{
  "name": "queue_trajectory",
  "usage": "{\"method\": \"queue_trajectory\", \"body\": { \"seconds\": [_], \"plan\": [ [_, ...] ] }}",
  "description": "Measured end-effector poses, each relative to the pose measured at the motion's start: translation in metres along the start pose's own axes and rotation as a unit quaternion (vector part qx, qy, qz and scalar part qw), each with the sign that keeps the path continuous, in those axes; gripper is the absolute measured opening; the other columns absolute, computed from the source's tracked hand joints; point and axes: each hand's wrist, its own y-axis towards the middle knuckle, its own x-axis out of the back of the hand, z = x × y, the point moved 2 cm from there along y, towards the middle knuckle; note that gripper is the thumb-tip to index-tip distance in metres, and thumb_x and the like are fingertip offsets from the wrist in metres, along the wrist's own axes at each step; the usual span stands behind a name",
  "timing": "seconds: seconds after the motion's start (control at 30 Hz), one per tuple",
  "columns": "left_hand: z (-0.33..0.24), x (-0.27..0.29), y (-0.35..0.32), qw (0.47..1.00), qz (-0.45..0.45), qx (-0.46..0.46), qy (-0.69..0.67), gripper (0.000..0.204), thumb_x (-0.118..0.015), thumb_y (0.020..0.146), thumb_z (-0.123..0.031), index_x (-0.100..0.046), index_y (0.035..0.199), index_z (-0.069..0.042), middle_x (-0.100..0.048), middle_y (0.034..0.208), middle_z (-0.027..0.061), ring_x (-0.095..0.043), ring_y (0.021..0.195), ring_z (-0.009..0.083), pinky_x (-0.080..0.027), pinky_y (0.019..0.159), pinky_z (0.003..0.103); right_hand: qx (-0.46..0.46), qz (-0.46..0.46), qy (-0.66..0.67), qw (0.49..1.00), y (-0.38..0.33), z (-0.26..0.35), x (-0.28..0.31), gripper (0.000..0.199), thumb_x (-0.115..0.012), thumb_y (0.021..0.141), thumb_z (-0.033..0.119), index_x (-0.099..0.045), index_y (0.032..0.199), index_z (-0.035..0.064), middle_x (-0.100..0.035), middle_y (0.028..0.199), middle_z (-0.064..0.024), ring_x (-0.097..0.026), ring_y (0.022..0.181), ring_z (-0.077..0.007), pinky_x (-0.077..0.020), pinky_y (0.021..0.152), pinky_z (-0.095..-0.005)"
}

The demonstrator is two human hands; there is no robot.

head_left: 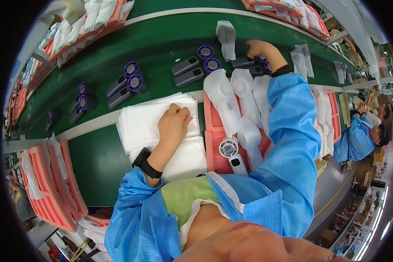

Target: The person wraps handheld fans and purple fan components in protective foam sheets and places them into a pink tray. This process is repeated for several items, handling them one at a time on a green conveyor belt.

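My left hand (174, 125) rests on a stack of thin white pouches (137, 122), its bent fingers pinching at the top one. My right hand (266, 53) reaches across to the green belt, its fingers curled at a dark handheld fan (243, 63) with a purple-ringed head. The wrist partly covers that fan and the one beside it, so the exact grip is hard to see. Between my arms, a pink foam tray (214, 148) holds several fans wrapped in white pouches (222, 89). A bare white handheld fan (231, 153) lies on top of them.
More dark fans lie in pairs along the belt (155, 48), including a nearby pair (190, 72). Wrapped fans (226, 39) also lie there. Pink trays (52, 183) stand at left and line the far side. At right, a co-worker in blue (358, 139) sits beyond the aisle.
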Motion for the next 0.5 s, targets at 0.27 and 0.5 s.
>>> {"method": "queue_trajectory", "body": {
  "seconds": [0.27,0.5],
  "plan": [
    [0.017,0.005,0.008,0.989,-0.001,0.053,-0.142,0.013,-0.073,0.076,-0.016,-0.063,0.079,-0.009,-0.057,0.081,0.0066,-0.057,0.068,0.0216,-0.045,0.058,0.034,0.038,-0.143,0.11,0.983,-0.036,-0.049,-0.002,0.064,-0.078,0.051,0.023,-0.063,0.109,-0.001,-0.067,0.098,-0.0172,-0.065,0.091,-0.0294,-0.0513,0.081,-0.0344],
    [0.027,0.032,0.01,0.92,-0.012,0.115,-0.374,0.011,-0.071,0.082,-0.014,-0.064,0.083,-0.006,-0.056,0.074,0.0,-0.044,0.058,0.0085,-0.037,0.054,0.024,0.077,-0.309,0.333,0.888,-0.185,0.076,0.059,0.066,-0.078,0.058,0.023,-0.056,0.115,-0.0025,-0.062,0.096,-0.0104,-0.06,0.087,-0.0181,-0.0472,0.081,-0.0284]
  ]
}}
